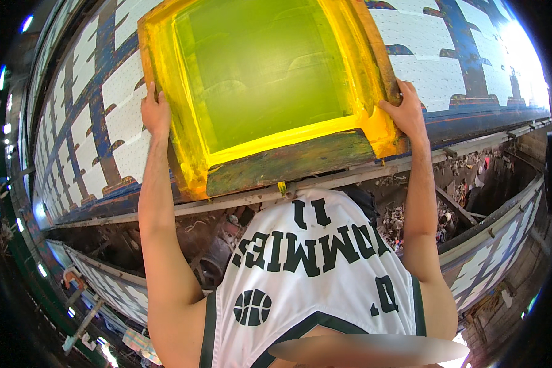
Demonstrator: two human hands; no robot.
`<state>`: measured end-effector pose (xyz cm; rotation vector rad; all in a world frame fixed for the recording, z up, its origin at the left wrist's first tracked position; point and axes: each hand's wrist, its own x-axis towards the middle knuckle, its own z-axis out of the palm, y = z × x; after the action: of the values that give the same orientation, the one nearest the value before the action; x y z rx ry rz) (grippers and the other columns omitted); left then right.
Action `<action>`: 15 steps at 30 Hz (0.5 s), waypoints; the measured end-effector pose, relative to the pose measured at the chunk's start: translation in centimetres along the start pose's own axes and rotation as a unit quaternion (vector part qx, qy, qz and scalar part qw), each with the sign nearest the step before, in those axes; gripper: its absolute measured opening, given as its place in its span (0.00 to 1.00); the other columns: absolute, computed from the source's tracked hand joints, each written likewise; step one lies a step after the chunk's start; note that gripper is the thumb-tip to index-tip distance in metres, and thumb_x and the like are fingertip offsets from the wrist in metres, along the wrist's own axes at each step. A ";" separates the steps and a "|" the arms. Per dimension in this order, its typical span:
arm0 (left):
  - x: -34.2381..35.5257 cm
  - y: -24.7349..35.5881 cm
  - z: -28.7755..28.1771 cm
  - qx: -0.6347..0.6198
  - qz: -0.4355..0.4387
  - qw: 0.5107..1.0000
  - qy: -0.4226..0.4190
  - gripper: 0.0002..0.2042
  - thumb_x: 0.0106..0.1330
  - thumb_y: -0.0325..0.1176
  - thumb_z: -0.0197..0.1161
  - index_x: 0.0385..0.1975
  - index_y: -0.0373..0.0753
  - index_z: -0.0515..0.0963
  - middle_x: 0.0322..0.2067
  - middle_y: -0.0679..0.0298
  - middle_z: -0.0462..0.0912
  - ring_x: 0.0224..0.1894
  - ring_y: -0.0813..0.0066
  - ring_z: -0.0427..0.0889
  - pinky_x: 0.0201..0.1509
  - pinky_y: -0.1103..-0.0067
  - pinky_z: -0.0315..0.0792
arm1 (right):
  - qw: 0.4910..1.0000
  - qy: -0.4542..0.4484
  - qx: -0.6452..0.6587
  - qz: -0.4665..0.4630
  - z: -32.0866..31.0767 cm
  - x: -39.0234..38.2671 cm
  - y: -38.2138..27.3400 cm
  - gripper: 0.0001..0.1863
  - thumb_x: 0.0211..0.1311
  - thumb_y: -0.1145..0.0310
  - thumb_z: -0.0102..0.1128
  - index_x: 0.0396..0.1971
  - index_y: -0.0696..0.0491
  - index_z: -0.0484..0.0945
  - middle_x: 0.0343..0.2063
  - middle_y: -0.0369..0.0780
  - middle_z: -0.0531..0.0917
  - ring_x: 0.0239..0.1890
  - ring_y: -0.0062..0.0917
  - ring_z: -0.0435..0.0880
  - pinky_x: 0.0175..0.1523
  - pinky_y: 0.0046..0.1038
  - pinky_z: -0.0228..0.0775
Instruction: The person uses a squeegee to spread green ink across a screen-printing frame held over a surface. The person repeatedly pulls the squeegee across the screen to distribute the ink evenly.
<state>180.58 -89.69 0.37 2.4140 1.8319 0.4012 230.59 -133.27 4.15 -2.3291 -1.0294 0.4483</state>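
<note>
Both my hands grip a screen printing frame (264, 73), with a green translucent mesh and a border smeared in bright yellow. My left hand (156, 110) closes on the left wooden side of the frame. On the right side, my right hand (406, 110) holds the edge with its thumb over the top, beside thick yellow ink. A dark, stained wooden bar (291, 161) runs along the frame's near side. Under the frame lies a long blue table (472, 43) bearing rows of white cut fabric pieces (129, 92).
A metal rail (325, 180) edges the table just in front of my body. Below it, a trough with scraps and debris (454, 184) runs between tables. Another table with white pieces (497, 260) stands behind me on both sides.
</note>
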 end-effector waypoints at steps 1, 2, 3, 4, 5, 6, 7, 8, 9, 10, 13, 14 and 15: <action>0.1 -0.2 -0.1 0.004 0.009 1.000 0.000 0.26 0.79 0.43 0.62 0.75 0.52 0.76 0.51 0.47 0.86 0.54 0.46 0.85 0.61 0.58 0.79 | 1.000 0.007 -0.007 0.028 0.0 -0.5 -0.9 0.41 0.55 0.62 0.81 0.69 0.61 0.77 0.62 0.53 0.79 0.66 0.49 0.78 0.70 0.45 0.73; 0.1 -0.4 -0.1 0.027 0.027 0.999 0.005 0.26 0.78 0.45 0.62 0.75 0.52 0.77 0.51 0.47 0.86 0.53 0.46 0.86 0.60 0.58 0.79 | 0.995 0.055 -0.086 -0.010 0.0 -1.4 -2.1 0.41 0.61 0.60 0.81 0.72 0.60 0.75 0.65 0.54 0.78 0.69 0.49 0.77 0.73 0.46 0.71; 0.0 -0.7 -0.2 0.019 0.037 0.999 0.009 0.26 0.79 0.45 0.62 0.75 0.52 0.77 0.51 0.47 0.86 0.53 0.46 0.86 0.60 0.58 0.79 | 0.993 0.067 -0.076 -0.056 0.0 -2.0 -3.4 0.40 0.62 0.61 0.80 0.71 0.59 0.75 0.65 0.54 0.78 0.69 0.49 0.77 0.73 0.47 0.70; 0.0 -0.8 -0.2 0.016 0.042 0.999 0.009 0.26 0.79 0.45 0.61 0.75 0.52 0.77 0.51 0.47 0.86 0.53 0.46 0.86 0.60 0.58 0.79 | 0.990 0.075 -0.069 -0.094 0.1 -2.5 -4.7 0.38 0.63 0.62 0.79 0.71 0.59 0.76 0.65 0.54 0.79 0.69 0.49 0.77 0.73 0.47 0.70; 0.0 -0.9 -0.2 0.011 0.047 0.999 0.009 0.26 0.79 0.46 0.61 0.75 0.52 0.77 0.51 0.47 0.86 0.53 0.46 0.86 0.60 0.58 0.79 | 0.986 0.084 -0.063 -0.130 0.2 -3.2 -6.3 0.37 0.64 0.63 0.78 0.70 0.58 0.77 0.65 0.54 0.79 0.69 0.49 0.77 0.73 0.48 0.70; -0.1 -0.9 -0.1 0.012 0.048 0.999 0.015 0.25 0.80 0.46 0.59 0.75 0.52 0.77 0.51 0.48 0.86 0.53 0.46 0.86 0.59 0.58 0.80 | 0.982 0.065 -0.045 -0.174 0.8 -4.3 -8.0 0.32 0.66 0.65 0.76 0.68 0.57 0.78 0.63 0.52 0.82 0.67 0.49 0.79 0.72 0.46 0.71; -0.2 -1.0 0.0 0.009 0.046 0.999 0.015 0.25 0.80 0.47 0.59 0.75 0.52 0.77 0.52 0.48 0.86 0.53 0.46 0.86 0.59 0.58 0.80 | 0.980 0.002 -0.012 -0.198 1.7 -5.6 -9.7 0.31 0.66 0.64 0.77 0.67 0.56 0.79 0.62 0.51 0.83 0.66 0.48 0.80 0.71 0.45 0.72; -0.3 -1.0 0.1 0.006 0.043 0.999 0.015 0.25 0.81 0.47 0.58 0.74 0.52 0.77 0.52 0.48 0.86 0.54 0.46 0.86 0.59 0.58 0.80 | 0.971 -0.058 0.025 -0.232 2.6 -6.9 -11.5 0.31 0.65 0.63 0.78 0.66 0.55 0.80 0.61 0.51 0.84 0.65 0.48 0.81 0.71 0.44 0.73; -0.4 -1.0 0.1 0.004 0.041 0.999 0.016 0.24 0.81 0.47 0.58 0.74 0.52 0.77 0.52 0.48 0.86 0.54 0.46 0.86 0.59 0.58 0.80 | 0.952 -0.137 0.020 -0.274 3.6 -8.1 -13.2 0.31 0.64 0.63 0.78 0.65 0.55 0.80 0.60 0.50 0.84 0.64 0.47 0.82 0.70 0.44 0.74; -0.5 -1.0 0.2 0.010 0.037 0.999 0.018 0.24 0.81 0.47 0.56 0.74 0.52 0.78 0.51 0.48 0.86 0.53 0.46 0.86 0.58 0.57 0.80 | 0.924 -0.209 0.017 -0.321 4.4 -9.0 -14.7 0.31 0.62 0.63 0.79 0.64 0.55 0.81 0.58 0.49 0.85 0.63 0.46 0.83 0.68 0.44 0.75; -0.7 -1.0 0.3 -0.003 0.037 0.999 0.030 0.24 0.81 0.47 0.56 0.73 0.51 0.79 0.50 0.48 0.86 0.51 0.46 0.87 0.56 0.56 0.81 | 0.889 -0.272 -0.025 -0.367 6.3 -10.6 -17.9 0.31 0.58 0.63 0.80 0.61 0.56 0.82 0.52 0.48 0.86 0.58 0.45 0.85 0.64 0.44 0.78; -0.8 -1.0 0.3 -0.004 0.045 0.998 0.038 0.23 0.81 0.47 0.56 0.73 0.51 0.79 0.49 0.49 0.86 0.50 0.47 0.87 0.54 0.56 0.82 | 0.888 -0.245 -0.047 -0.386 6.9 -10.7 -18.6 0.30 0.54 0.70 0.77 0.59 0.57 0.83 0.47 0.46 0.86 0.53 0.43 0.86 0.61 0.43 0.80; -0.7 -1.0 0.4 -0.009 0.048 0.998 0.043 0.23 0.81 0.47 0.56 0.73 0.52 0.79 0.49 0.49 0.86 0.50 0.47 0.87 0.54 0.56 0.82 | 0.891 -0.225 -0.066 -0.389 7.2 -10.7 -19.1 0.29 0.53 0.73 0.76 0.58 0.57 0.83 0.46 0.46 0.86 0.52 0.43 0.86 0.60 0.43 0.80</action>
<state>179.56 -90.08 -0.32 2.5166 1.7416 0.5366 209.15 -128.22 10.79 -1.7194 -2.1370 0.6012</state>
